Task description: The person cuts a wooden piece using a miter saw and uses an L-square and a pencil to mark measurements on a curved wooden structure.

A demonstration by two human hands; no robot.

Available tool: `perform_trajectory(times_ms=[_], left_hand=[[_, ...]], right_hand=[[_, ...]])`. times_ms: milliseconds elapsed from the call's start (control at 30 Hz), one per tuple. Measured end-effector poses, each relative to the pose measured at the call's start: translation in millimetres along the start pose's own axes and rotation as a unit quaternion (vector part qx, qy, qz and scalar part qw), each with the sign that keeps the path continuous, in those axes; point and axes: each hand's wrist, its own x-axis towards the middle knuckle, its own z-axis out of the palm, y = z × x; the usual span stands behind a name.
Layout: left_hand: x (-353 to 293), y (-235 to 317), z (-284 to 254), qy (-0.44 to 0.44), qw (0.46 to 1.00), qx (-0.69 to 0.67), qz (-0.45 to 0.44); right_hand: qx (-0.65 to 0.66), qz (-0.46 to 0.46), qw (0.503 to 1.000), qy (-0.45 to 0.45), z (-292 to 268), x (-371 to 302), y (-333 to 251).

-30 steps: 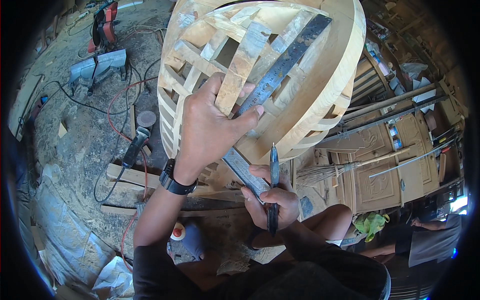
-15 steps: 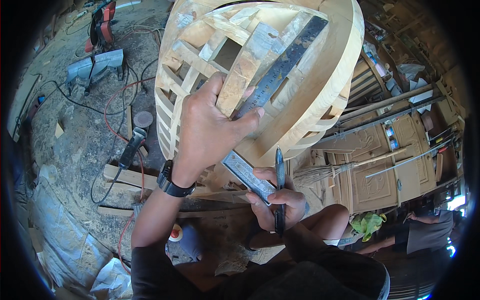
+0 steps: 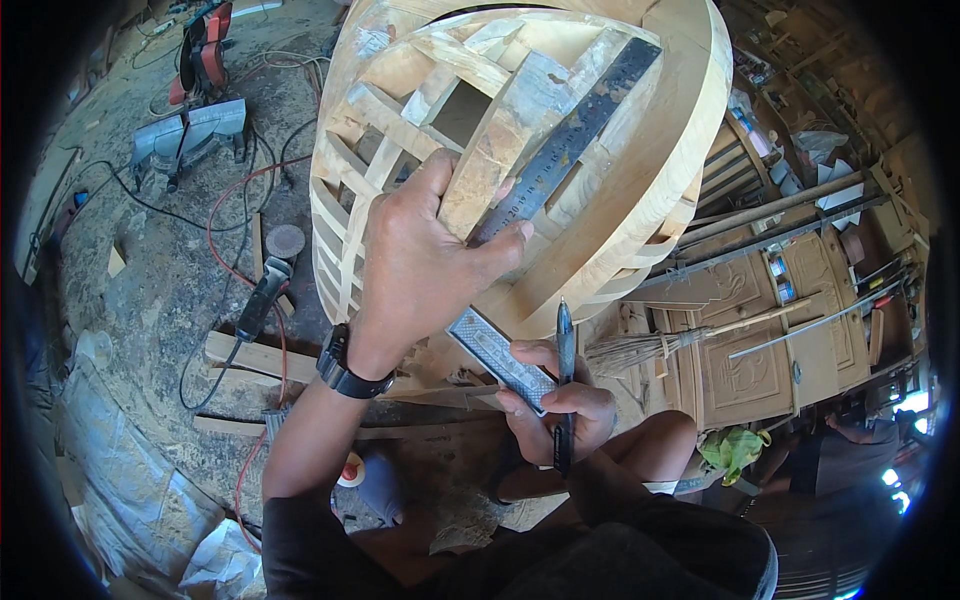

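My left hand [image 3: 415, 255] grips the near end of a wooden block [image 3: 500, 135], its thumb lying by the dark ruler blade [image 3: 575, 145] of a try square. The blade runs along the block's right side, graduations upward. Below the hand shows the square's patterned metal stock [image 3: 490, 345], at an angle to the blade; their joint is hidden by my hand. Fingers of my right hand [image 3: 565, 405] pinch the lower end of the stock. That hand also holds a black pen [image 3: 564, 350], tip pointing up and away. The block rests over a rounded, ribbed wooden frame [image 3: 700, 110].
On the dusty floor to the left are a miter saw [image 3: 190, 130], an angle grinder [image 3: 265, 290], cables and wood offcuts [image 3: 255, 355]. At right lie a broom [image 3: 640, 345] and carved wooden panels [image 3: 745, 370]. Another person [image 3: 850, 460] is at the far right.
My hands, the block and the square look almost unmoved, with a slight shift to the right in the picture. The other person at far right has changed arm position.
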Motion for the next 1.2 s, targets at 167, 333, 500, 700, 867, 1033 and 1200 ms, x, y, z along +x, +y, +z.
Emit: perform_trajectory(times_ms=[167, 333, 500, 700, 867, 1033, 1200], left_hand=[[0.2, -0.8, 0.2, 0.004, 1.0, 0.011, 0.015], [0.4, -2.2, 0.6, 0.002, 1.0, 0.011, 0.014], [1.1, -5.1, 0.8, 0.007, 0.999, 0.019, 0.037], [-0.3, -1.1, -1.5, -0.021, 1.0, 0.018, -0.009], [0.1, -3.2, -2.7, -0.013, 0.999, 0.034, 0.026], [0.1, -2.2, 1.1, -0.002, 1.0, -0.011, -0.006], [0.4, -1.6, -0.6, -0.002, 1.0, 0.004, 0.006]], right_hand=[[0.015, 0.002, 1.0, 0.003, 0.6, -1.5, 0.4], [0.025, 0.006, 1.0, 0.001, 1.0, -1.7, 0.5], [0.023, 0.005, 1.0, 0.001, 0.6, -1.0, 0.1], [0.022, 0.011, 1.0, 0.009, 1.8, -2.6, 0.3], [0.006, 0.012, 1.0, -0.001, 1.4, 1.2, -3.2], [0.02, 0.012, 1.0, 0.006, 1.3, -2.2, -0.5], [0.028, 0.006, 1.0, 0.004, 2.0, -1.3, 1.1]])
